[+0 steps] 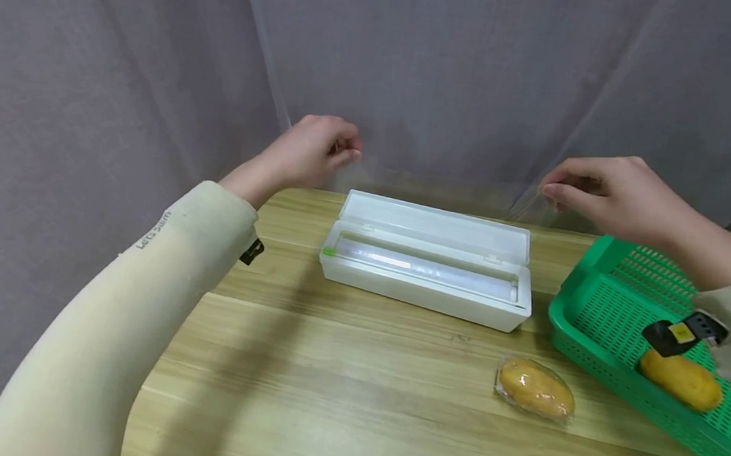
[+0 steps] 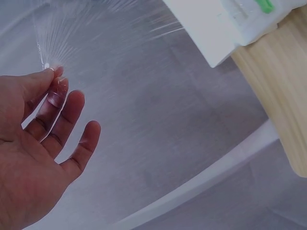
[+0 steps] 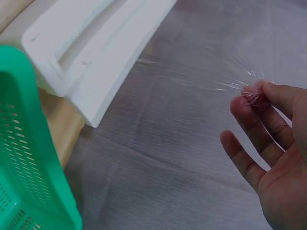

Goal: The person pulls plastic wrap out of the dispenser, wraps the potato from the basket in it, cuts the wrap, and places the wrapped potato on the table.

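Note:
Beyond the white dispenser box [image 1: 421, 299], my left hand [image 1: 316, 150] and right hand [image 1: 626, 197] are raised well apart above the table's far edge. Thumb and forefinger of the left hand pinch a corner of clear cling film [image 2: 57, 45], which creases fan-like from the fingertips in the left wrist view. In the right wrist view, the right hand [image 3: 280, 143] pinches another corner of the film [image 3: 218, 85], its other fingers loosely bent. The film stretches toward the box, whose lid [image 1: 439, 227] stands open. A film roll [image 1: 428, 266] lies inside.
On the wooden table [image 1: 348, 397], a yellow oblong fruit wrapped in film [image 1: 536, 388] lies front right of the box. A green basket [image 1: 616, 384] at right holds an unwrapped yellow fruit [image 1: 684, 380]. Grey cloth [image 1: 462, 67] hangs behind the table.

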The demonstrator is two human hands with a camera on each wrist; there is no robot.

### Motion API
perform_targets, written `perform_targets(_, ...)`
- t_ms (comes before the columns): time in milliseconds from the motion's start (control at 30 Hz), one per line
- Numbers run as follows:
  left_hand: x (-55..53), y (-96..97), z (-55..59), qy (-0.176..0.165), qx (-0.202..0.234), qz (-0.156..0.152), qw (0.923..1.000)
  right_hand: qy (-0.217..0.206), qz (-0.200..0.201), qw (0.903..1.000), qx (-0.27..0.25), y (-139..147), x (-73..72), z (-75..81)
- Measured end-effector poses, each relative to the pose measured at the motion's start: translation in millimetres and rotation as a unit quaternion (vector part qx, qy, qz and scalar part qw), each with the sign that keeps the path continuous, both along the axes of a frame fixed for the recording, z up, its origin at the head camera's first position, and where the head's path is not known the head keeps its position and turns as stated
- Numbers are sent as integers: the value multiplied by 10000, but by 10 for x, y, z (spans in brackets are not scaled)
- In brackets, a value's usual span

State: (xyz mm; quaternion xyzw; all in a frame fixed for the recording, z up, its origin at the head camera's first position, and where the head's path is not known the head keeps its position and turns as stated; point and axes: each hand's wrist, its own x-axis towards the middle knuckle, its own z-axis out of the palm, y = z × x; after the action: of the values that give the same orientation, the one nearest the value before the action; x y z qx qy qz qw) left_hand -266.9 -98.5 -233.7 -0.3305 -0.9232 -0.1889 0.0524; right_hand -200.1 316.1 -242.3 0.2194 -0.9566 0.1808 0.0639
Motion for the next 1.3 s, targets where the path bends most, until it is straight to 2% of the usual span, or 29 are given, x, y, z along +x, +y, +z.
perform_targets(200, 14, -11, 110, 76, 176, 6, 9998, 212, -46, 9998, -43, 20, 6, 116)
perform_targets(433, 37, -57, 208, 175, 313, -1, 9994, 188, -260, 9994, -150, 2, 37, 249)
perform_targets(667, 94, -92, 259, 427, 637, -93, 9970, 752, -280, 9968, -32, -17, 78, 323)
perform_targets(800, 138, -113, 269, 363, 842, -86, 9958, 977, -199, 9950, -101, 3, 107, 351)
perform_targets(1000, 212, -144, 317, 127, 1030, -123, 9945, 768, -238, 9955, -507, 39, 177, 400)
perform_targets(1167, 303, -180, 357, -119, 1033, -124, 9945, 593, -359, 9964, -499, 43, 252, 403)
perform_targets(1300, 394, -227, 380, -326, 927, -166, 9950, 163, -511, 9959, -726, 57, 345, 390)
